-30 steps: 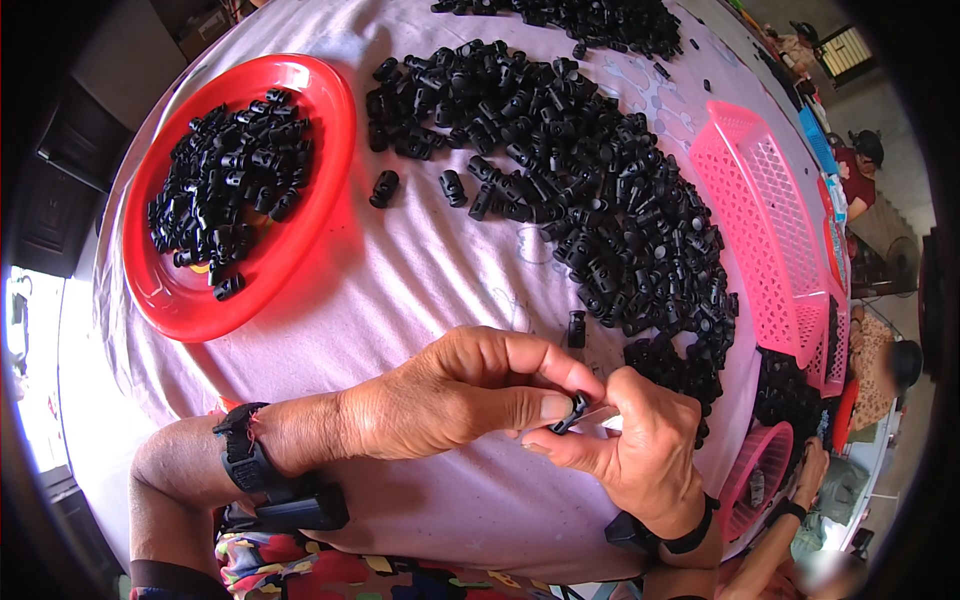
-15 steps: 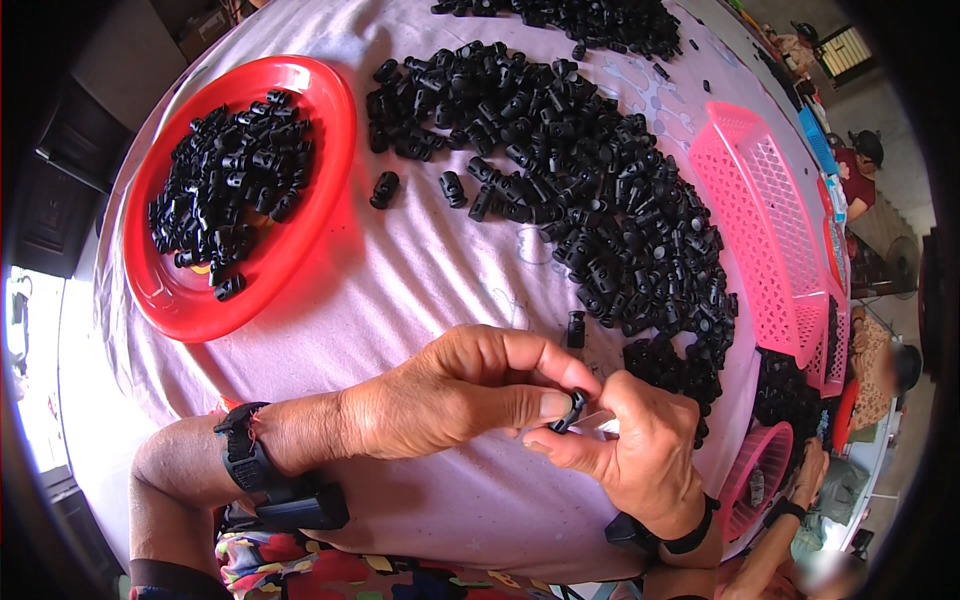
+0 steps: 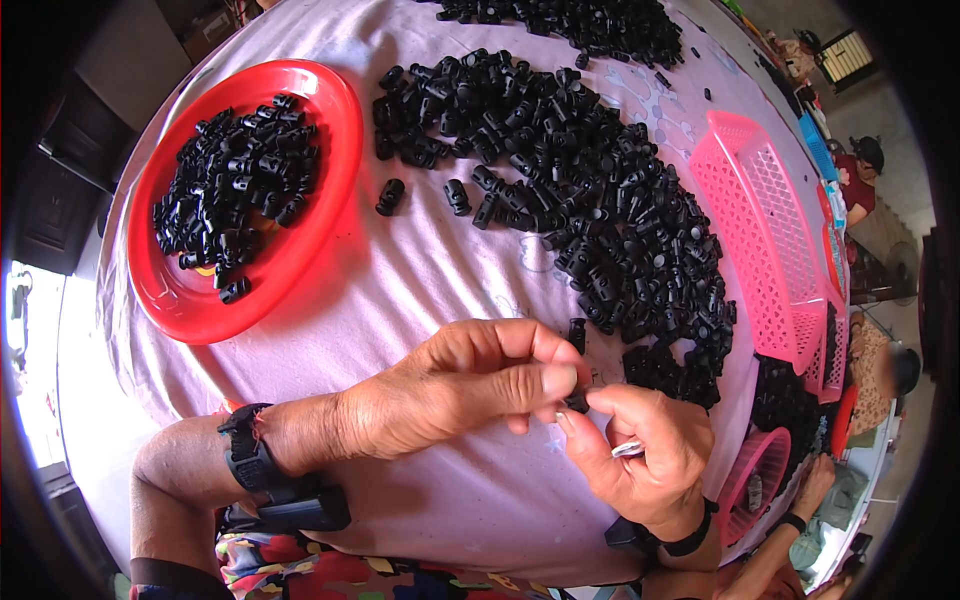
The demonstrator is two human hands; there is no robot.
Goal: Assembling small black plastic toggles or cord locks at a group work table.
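My left hand [image 3: 470,388] is closed, pinching a small black cord lock [image 3: 576,402] between thumb and fingers, which hide most of it. Close against it, my right hand [image 3: 660,455] has its thumb and forefinger at the cord lock's lower right side. Under those curled right fingers sits a small silver-white piece [image 3: 628,449], mostly covered, its kind unclear. Beyond my hands spreads a large heap of black cord locks [image 3: 640,220], with one loose cord lock [image 3: 577,334] just past my left fingertips. More of them fill the middle of a red plastic plate [image 3: 345,190] at the left.
A pale pink cloth [image 3: 440,290] covers the table. Pink perforated baskets [image 3: 755,240] stand along the right, with a round pink basket [image 3: 735,500] nearer me. Another person's hand [image 3: 815,485] reaches in at the lower right. A second black heap [image 3: 600,25] lies at the far side.
The cord lock has turned and is now more hidden by my left fingers. My right hand has shifted slightly right and down, its fingers curled over the silver-white piece.
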